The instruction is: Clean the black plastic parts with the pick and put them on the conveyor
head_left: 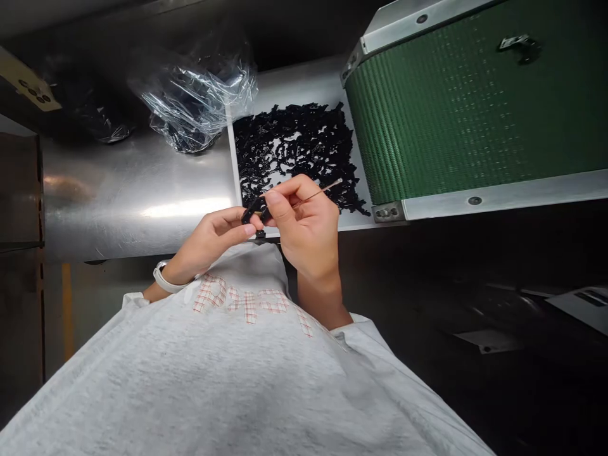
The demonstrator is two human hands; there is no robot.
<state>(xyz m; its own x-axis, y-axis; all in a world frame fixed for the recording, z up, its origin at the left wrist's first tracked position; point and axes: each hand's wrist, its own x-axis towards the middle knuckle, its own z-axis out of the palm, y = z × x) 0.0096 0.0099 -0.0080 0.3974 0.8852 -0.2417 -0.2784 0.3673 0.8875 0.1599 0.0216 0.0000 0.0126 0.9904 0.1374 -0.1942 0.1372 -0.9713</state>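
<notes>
One small black part, pinched by the left hand over the white tray's near edge
We saw the right hand grip a thin metal pick narrowly between thumb and fingers, its near end touching the part. A heap of black pieces lay across the tray, with a clear plastic bag beyond its left edge and a green conveyor belt along its right
</notes>
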